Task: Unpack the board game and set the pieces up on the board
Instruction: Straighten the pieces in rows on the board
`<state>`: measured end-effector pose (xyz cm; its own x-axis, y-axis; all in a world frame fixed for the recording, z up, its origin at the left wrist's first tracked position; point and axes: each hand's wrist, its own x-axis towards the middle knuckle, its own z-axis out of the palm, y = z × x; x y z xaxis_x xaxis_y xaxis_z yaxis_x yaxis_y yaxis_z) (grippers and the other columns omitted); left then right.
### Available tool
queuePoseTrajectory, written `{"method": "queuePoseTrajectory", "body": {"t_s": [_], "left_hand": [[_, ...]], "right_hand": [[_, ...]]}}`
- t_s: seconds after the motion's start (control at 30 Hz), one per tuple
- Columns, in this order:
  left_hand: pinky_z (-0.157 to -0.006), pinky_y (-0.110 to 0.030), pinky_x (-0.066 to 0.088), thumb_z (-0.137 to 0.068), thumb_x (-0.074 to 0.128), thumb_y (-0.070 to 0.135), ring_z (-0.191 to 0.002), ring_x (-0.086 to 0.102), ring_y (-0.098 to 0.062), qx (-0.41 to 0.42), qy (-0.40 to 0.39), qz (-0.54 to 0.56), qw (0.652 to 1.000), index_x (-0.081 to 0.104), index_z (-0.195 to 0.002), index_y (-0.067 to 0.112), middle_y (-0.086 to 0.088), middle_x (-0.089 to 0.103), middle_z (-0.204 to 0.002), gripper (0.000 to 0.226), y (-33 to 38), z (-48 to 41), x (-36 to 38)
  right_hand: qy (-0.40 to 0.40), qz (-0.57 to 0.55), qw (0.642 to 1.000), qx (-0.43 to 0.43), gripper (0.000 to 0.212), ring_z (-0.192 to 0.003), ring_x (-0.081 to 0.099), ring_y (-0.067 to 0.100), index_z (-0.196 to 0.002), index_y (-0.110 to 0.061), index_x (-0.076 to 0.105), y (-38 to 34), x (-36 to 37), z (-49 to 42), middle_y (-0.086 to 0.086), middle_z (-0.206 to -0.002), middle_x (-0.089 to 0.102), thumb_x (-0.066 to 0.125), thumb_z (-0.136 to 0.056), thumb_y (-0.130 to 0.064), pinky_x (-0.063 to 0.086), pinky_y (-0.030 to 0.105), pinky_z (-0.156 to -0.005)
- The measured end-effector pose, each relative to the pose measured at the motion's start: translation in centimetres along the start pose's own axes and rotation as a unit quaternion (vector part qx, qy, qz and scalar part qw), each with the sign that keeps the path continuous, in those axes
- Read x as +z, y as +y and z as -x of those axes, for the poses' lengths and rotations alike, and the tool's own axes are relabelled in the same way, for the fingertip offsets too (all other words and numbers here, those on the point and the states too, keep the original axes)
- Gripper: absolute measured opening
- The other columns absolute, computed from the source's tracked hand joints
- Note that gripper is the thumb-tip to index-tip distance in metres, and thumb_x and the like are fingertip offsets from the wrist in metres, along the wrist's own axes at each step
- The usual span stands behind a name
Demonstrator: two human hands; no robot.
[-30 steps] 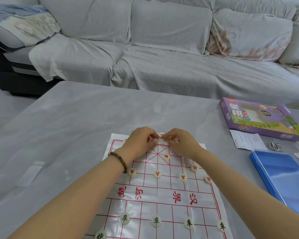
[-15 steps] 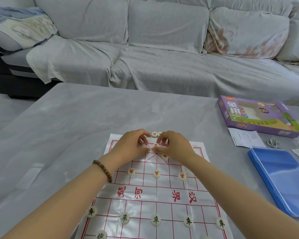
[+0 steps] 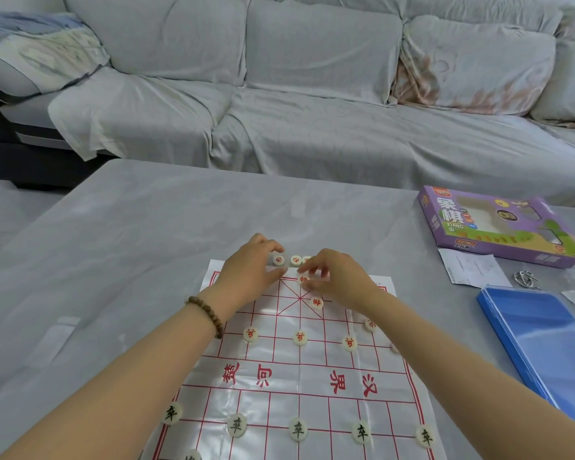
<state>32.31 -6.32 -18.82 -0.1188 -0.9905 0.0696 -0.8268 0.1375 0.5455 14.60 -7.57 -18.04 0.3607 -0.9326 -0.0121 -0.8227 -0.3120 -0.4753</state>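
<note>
While left hand, right hand pinch red pieces, six black pieces.

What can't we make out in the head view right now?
Head view:
- Centre piece: character partly covered by the right hand fingers.
- Left hand: gripping or just touching the far piece, unclear.
- Side piece: half behind the right arm.
- Bottom piece and blue case: cut off by the frame edges.
- Metal item: too small to identify.

Grey covered sofa behind grey table
</note>
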Motion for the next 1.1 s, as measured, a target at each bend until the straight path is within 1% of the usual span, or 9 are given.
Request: {"method": "queuePoseTrajectory", "body": {"t_s": [0.1, 0.23, 0.37, 0.6, 0.77, 0.87, 0.97, 1.03, 1.1], "left_hand": [[-0.081, -0.024, 0.042, -0.089, 0.059, 0.034, -0.096, 0.049, -0.011, 0.002, -0.033, -0.029, 0.999, 0.052, -0.127, 0.025, 0.005, 0.047, -0.120, 0.039, 0.1, -1.3, 0.0], [-0.074, -0.022, 0.039, -0.087, 0.062, 0.031, -0.079, 0.045, -0.007, 0.038, -0.054, -0.033, 0.997, 0.057, -0.123, 0.025, 0.004, 0.051, -0.106, 0.037, 0.7, -2.8, 0.3], [-0.070, -0.020, 0.038, -0.088, 0.060, 0.038, -0.082, 0.046, -0.007, 0.078, -0.072, -0.055, 0.993, 0.052, -0.127, 0.034, 0.009, 0.045, -0.102, 0.040, 0.8, -3.6, 1.0], [-0.075, -0.028, 0.048, -0.084, 0.062, 0.045, -0.086, 0.046, -0.008, 0.124, -0.049, -0.055, 0.989, 0.064, -0.109, 0.033, 0.007, 0.051, -0.098, 0.028, 0.8, -4.6, 1.9], [-0.074, -0.025, 0.049, -0.084, 0.064, 0.038, -0.080, 0.050, -0.010, 0.118, -0.035, -0.035, 0.992, 0.066, -0.106, 0.026, 0.003, 0.057, -0.096, 0.025, 1.0, -4.8, 2.1], [-0.071, -0.019, 0.044, -0.084, 0.064, 0.037, -0.079, 0.050, -0.010, 0.118, -0.033, -0.033, 0.992, 0.066, -0.107, 0.023, 0.004, 0.056, -0.094, 0.027, 1.0, -4.8, 2.1], [-0.071, -0.020, 0.045, -0.083, 0.065, 0.037, -0.077, 0.053, -0.012, 0.104, -0.021, -0.011, 0.994, 0.066, -0.104, 0.021, 0.004, 0.054, -0.093, 0.026, 0.8, -4.6, 1.6], [-0.073, -0.021, 0.046, -0.083, 0.066, 0.035, -0.076, 0.053, -0.012, 0.095, -0.011, -0.005, 0.995, 0.066, -0.104, 0.021, 0.005, 0.053, -0.093, 0.025, 0.5, -4.2, 1.1], [-0.072, -0.022, 0.047, -0.083, 0.066, 0.034, -0.074, 0.053, -0.011, 0.090, -0.003, 0.000, 0.996, 0.066, -0.103, 0.021, 0.006, 0.053, -0.092, 0.024, 0.2, -3.7, 0.6]], "right_hand": [[0.049, -0.006, 0.999, 0.008, 0.029, -0.092, 0.050, 0.007, -0.110, -0.028, 0.065, 1.4, -1.8, -0.3, -0.010, -0.105, 0.052, 0.070, -0.081, -0.029, 0.042, 0.021, -0.079], [-0.004, 0.025, 0.999, 0.033, 0.032, -0.092, 0.051, 0.008, -0.113, -0.026, 0.065, 3.2, -2.7, -0.9, -0.004, -0.112, 0.056, 0.070, -0.082, -0.023, 0.043, 0.021, -0.081], [0.012, 0.014, 1.000, 0.023, 0.031, -0.089, 0.054, 0.009, -0.113, -0.021, 0.066, 3.6, -1.9, -1.7, -0.001, -0.108, 0.062, 0.069, -0.082, -0.021, 0.048, 0.025, -0.083], [0.034, 0.005, 0.999, 0.002, 0.023, -0.084, 0.054, 0.008, -0.107, -0.021, 0.070, 4.1, -1.1, -2.3, -0.002, -0.101, 0.064, 0.066, -0.085, -0.023, 0.047, 0.022, -0.079], [0.042, -0.007, 0.999, -0.001, 0.023, -0.084, 0.053, 0.007, -0.108, -0.020, 0.070, 4.1, -1.0, -2.4, -0.001, -0.103, 0.065, 0.065, -0.086, -0.021, 0.047, 0.021, -0.081], [0.044, -0.012, 0.999, -0.002, 0.024, -0.083, 0.053, 0.007, -0.109, -0.019, 0.069, 3.9, -1.2, -2.1, -0.001, -0.104, 0.065, 0.064, -0.086, -0.020, 0.049, 0.022, -0.083], [0.058, -0.039, 0.998, -0.009, 0.023, -0.081, 0.055, 0.005, -0.108, -0.019, 0.069, 3.6, -1.9, -1.2, -0.003, -0.101, 0.064, 0.065, -0.085, -0.020, 0.050, 0.020, -0.082], [0.047, -0.052, 0.997, -0.014, 0.023, -0.081, 0.055, 0.004, -0.108, -0.019, 0.069, 3.4, -2.4, 0.0, -0.006, -0.099, 0.063, 0.065, -0.085, -0.019, 0.048, 0.015, -0.079], [0.016, -0.042, 0.999, -0.019, 0.022, -0.083, 0.056, 0.005, -0.107, -0.020, 0.069, 3.2, -2.6, 1.3, -0.006, -0.100, 0.062, 0.064, -0.086, -0.018, 0.047, 0.015, -0.078]]}}
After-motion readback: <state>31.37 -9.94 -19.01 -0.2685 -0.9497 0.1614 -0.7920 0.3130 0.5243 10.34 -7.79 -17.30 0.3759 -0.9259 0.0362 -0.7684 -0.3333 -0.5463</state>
